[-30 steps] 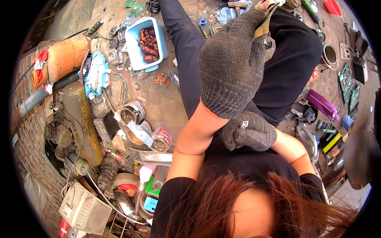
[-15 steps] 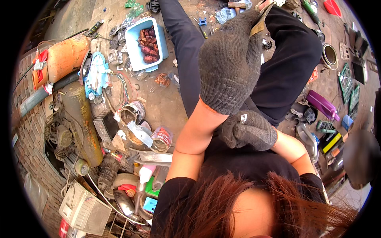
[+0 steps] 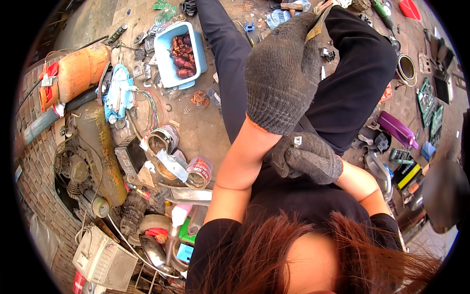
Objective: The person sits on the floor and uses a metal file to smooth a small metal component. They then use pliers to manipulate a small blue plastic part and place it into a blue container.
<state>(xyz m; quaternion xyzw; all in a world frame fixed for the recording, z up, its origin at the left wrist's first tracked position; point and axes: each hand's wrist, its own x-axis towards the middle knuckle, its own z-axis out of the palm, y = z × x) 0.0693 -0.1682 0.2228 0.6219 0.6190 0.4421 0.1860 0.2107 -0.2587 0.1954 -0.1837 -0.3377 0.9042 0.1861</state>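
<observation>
My left hand (image 3: 280,73), in a dark grey knitted glove, reaches forward between my legs. Its fingers are closed on a flat tan-brown strip (image 3: 317,29), which sticks out on their right side; its far end is partly hidden. Nearer my body, my right hand (image 3: 313,159) wears the same kind of glove and is curled into a fist. A small silvery metal piece (image 3: 297,142) shows at the top of that fist, close to the left wrist. What else the fist may contain is hidden.
At left stand a light blue basin (image 3: 199,49) of reddish-brown copper coils, open cans (image 3: 165,137) and an orange cylinder (image 3: 85,71). A hammer (image 3: 292,7) lies ahead. To the right are a purple plastic part (image 3: 395,128), green circuit boards (image 3: 426,103) and a round tin (image 3: 406,67).
My left hand has shifted slightly left and toward me, with the strip still in it. My right hand has moved a little left and forward, keeping the small metal piece.
</observation>
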